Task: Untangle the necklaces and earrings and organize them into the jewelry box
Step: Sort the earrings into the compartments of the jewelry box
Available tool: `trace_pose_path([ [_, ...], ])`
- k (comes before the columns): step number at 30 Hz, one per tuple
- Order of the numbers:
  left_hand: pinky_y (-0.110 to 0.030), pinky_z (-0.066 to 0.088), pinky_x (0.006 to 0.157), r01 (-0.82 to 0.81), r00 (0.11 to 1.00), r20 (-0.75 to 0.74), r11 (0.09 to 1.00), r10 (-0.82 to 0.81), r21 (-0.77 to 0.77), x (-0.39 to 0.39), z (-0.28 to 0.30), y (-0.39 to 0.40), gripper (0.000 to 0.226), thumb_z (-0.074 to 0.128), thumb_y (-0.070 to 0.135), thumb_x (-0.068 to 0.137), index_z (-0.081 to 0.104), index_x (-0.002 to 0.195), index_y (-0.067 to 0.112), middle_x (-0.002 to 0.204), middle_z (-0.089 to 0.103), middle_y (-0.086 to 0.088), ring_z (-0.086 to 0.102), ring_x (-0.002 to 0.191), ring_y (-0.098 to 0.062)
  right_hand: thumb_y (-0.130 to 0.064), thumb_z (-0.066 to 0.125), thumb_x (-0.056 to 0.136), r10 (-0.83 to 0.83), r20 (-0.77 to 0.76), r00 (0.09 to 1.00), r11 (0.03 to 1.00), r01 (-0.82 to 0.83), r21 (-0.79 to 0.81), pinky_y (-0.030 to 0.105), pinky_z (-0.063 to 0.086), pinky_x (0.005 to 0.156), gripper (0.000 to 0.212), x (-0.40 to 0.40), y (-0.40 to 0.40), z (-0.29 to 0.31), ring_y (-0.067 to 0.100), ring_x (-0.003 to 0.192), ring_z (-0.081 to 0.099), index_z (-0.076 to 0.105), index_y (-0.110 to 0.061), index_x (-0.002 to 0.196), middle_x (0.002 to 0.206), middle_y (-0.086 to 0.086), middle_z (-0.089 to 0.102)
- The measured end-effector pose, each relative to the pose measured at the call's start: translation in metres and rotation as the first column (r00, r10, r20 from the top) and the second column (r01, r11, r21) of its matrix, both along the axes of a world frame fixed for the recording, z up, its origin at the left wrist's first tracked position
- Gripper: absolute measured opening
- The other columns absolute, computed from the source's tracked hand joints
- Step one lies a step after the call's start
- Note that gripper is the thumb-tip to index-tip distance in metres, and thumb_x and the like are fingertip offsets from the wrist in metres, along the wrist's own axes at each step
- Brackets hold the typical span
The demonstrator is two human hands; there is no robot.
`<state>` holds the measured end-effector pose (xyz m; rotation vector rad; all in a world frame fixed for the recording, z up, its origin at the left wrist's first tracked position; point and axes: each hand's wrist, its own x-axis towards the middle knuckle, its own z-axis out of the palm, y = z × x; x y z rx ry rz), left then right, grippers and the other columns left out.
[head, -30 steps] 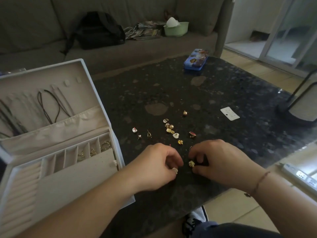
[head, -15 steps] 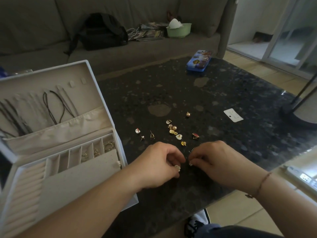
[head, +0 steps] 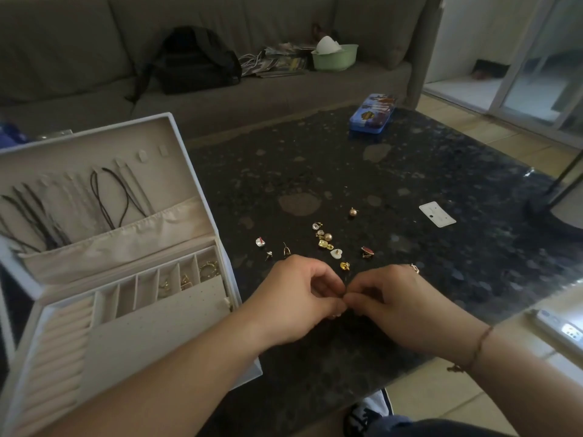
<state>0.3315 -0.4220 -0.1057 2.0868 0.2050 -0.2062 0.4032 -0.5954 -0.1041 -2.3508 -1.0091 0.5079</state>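
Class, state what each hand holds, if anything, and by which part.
Both hands, left hand and right hand, pinch something tiny where their fingertips meet; it is hidden, so its identity and held part cannot be told.

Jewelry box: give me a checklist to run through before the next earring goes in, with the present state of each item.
1. Jewelry box lid open: ok.
2. Free slot in the divider row: ok, the left slots look empty.
3. Both hands on one piece: left hand and right hand meet fingertip to fingertip; the piece in their grip is too small to see: cannot tell.
4. Earring back fitted: cannot tell.
5. Loose earrings still on the table: not ok, several remain.
6. Necklaces hung in the lid: ok.
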Motion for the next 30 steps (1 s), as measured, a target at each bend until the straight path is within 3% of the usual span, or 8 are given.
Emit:
trace_pose_path([
  [3,-0.03,0.06,0.077,0.035,0.999,-0.011,0.994,-0.034,0.099,0.0,-0.001,0.001,0.02,0.079,0.019,0.083,0.07,0.093,0.034,0.082,0.072,0.01,0.069,0.074,-0.001,-0.034,0.057,0.094,0.002,0.008,1.0,0.999,-0.002,-0.04,0.015,0.047,0.075,0.013,0.001,0.001,0.002,-0.005,0.08,0.058,0.069,-0.034,0.089,0.078,-0.014,0.065],
  [7,-0.01,0.051,0.066,0.104,0.995,-0.025,0.961,-0.101,0.255,-0.006,0.002,-0.004,0.017,0.074,0.022,0.088,0.068,0.098,0.034,0.082,0.069,0.013,0.062,0.073,0.009,-0.04,0.064,0.086,-0.217,0.213,0.953,0.975,0.203,0.086,0.025,0.05,0.07,0.009,0.021,0.009,0.005,0.001,0.07,0.058,0.07,-0.034,0.082,0.071,-0.016,0.063],
  [10,-0.021,0.056,0.079,0.106,0.993,0.003,0.912,-0.116,0.397,-0.01,0.0,-0.008,0.014,0.069,0.025,0.092,0.067,0.102,0.035,0.096,0.066,0.013,0.063,0.086,0.001,-0.033,0.063,0.088,-0.283,0.283,0.916,0.958,0.254,0.135,0.032,0.053,0.078,0.009,0.046,0.031,0.01,0.007,0.083,0.062,0.07,-0.035,0.093,0.083,-0.016,0.066],
  [13,-0.03,0.055,0.086,0.133,0.983,0.036,0.838,-0.179,0.53,-0.012,0.0,-0.012,0.014,0.062,0.026,0.096,0.065,0.107,0.034,0.11,0.06,0.012,0.059,0.098,-0.006,-0.035,0.059,0.092,-0.168,0.334,0.927,0.975,0.206,-0.081,0.035,0.054,0.084,0.019,0.068,0.056,0.008,0.011,0.096,0.06,0.067,-0.034,0.109,0.102,-0.011,0.065],
  [16,-0.037,0.053,0.086,0.136,0.971,0.071,0.775,-0.227,0.617,-0.014,0.002,-0.014,0.01,0.057,0.025,0.099,0.063,0.106,0.029,0.11,0.057,0.009,0.057,0.1,-0.013,-0.038,0.058,0.093,-0.156,0.248,0.956,0.963,0.203,-0.178,0.031,0.054,0.081,0.017,0.078,0.072,0.003,0.011,0.092,0.062,0.068,-0.032,0.106,0.1,-0.009,0.067],
  [22,-0.041,0.053,0.085,0.134,0.96,0.092,0.721,-0.265,0.68,-0.014,0.008,-0.015,0.014,0.054,0.025,0.099,0.06,0.111,0.025,0.11,0.055,0.006,0.056,0.104,-0.018,-0.04,0.055,0.093,-0.051,0.392,0.919,0.939,0.177,-0.295,0.031,0.051,0.077,0.016,0.079,0.078,0.003,0.015,0.096,0.059,0.066,-0.032,0.101,0.099,-0.008,0.064],
  [27,-0.04,0.055,0.084,0.046,0.976,0.129,0.74,-0.178,0.67,0.009,0.033,0.001,0.017,0.058,0.037,0.095,0.062,0.111,0.031,0.109,0.06,0.008,0.06,0.099,-0.016,-0.028,0.066,0.09,-0.103,0.286,0.953,0.971,0.159,-0.181,0.026,0.049,0.081,0.005,0.101,0.054,0.023,0.011,0.091,0.062,0.065,-0.029,0.094,0.091,-0.01,0.065],
  [30,-0.039,0.056,0.088,0.022,0.996,0.049,0.725,-0.077,0.688,0.05,0.045,0.023,0.025,0.066,0.031,0.092,0.064,0.117,0.033,0.114,0.063,0.005,0.062,0.103,-0.017,-0.023,0.071,0.086,-0.102,0.207,0.973,0.982,0.133,-0.137,0.021,0.042,0.078,0.016,0.119,0.034,0.036,0.001,0.085,0.059,0.061,-0.035,0.085,0.087,-0.016,0.063],
])
